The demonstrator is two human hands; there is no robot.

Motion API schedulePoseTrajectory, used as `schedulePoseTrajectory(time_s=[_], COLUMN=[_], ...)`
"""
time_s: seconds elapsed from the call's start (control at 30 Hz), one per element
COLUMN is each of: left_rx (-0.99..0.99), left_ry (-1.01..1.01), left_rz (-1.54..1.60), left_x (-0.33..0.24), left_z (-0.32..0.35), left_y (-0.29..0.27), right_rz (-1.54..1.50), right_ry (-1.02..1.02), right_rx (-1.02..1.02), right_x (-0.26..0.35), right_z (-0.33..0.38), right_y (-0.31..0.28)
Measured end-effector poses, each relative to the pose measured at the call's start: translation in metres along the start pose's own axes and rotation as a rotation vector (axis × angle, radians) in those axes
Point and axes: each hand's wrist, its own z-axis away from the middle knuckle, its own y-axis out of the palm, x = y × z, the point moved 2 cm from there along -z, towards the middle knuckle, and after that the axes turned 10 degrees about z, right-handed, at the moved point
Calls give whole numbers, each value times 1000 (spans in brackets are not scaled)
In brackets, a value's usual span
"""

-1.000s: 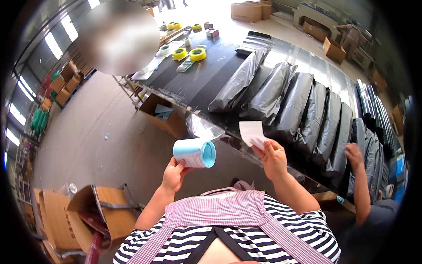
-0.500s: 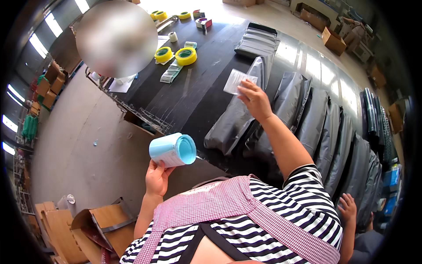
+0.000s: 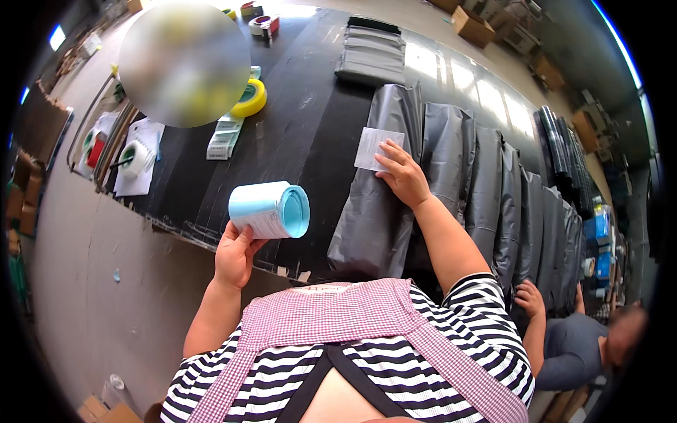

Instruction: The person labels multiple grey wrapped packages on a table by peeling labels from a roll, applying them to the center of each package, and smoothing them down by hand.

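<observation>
My left hand (image 3: pixel 236 255) is wrapped round the lower side of a roll of labels (image 3: pixel 257 210) with light blue backing, held over the near table edge. Between the fingers of my right hand (image 3: pixel 403 173) is the right edge of a square whitish label (image 3: pixel 374 146). This label lies over a long grey plastic-wrapped package (image 3: pixel 370 218), at its upper part; whether it is stuck down I cannot tell. More grey packages (image 3: pixel 486 183) stand in a row to the right of my right hand.
On the black table (image 3: pixel 296 141) lie a yellow tape roll (image 3: pixel 250 99), a strip of labels (image 3: pixel 224 137) and a white roll (image 3: pixel 132 158) on papers. A stack of grey bags (image 3: pixel 370 53) sits farther back. Another person's hand (image 3: pixel 530 298) is at the row's near side.
My right hand has brought the label down onto the grey package. The label roll in my left hand has come over the table edge. The view has shifted, showing more of the other person.
</observation>
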Motion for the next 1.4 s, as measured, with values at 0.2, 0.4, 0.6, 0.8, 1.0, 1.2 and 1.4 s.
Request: schedulePoseTrajectory(time_s=[0.2, 0.4, 0.6, 0.8, 1.0, 1.2, 1.4], left_rx=[86, 155, 144, 117, 112, 90, 112], left_ry=[-145, -206, -210, -200, -196, -190, -223], left_rz=[-53, -63, -84, -68, -72, -74, -84], left_x=[1, 7, 11, 18, 19, 16, 16], left_z=[-42, -71, -79, -81, -80, -78, -83], left_y=[-5, 19, 26, 30, 32, 30, 50], right_rz=[-2, -97, -196, -219, -193, 137, 512], right_ry=[139, 167, 132, 114, 127, 308, 324], right_rx=[-150, -60, -14, 55, 110, 555, 453], right_x=[4, -10, -11, -10, -16, 30, 27], right_z=[10, 17, 8, 4, 7, 3, -36], right_y=[-29, -18, -16, -9, -11, -25, 16])
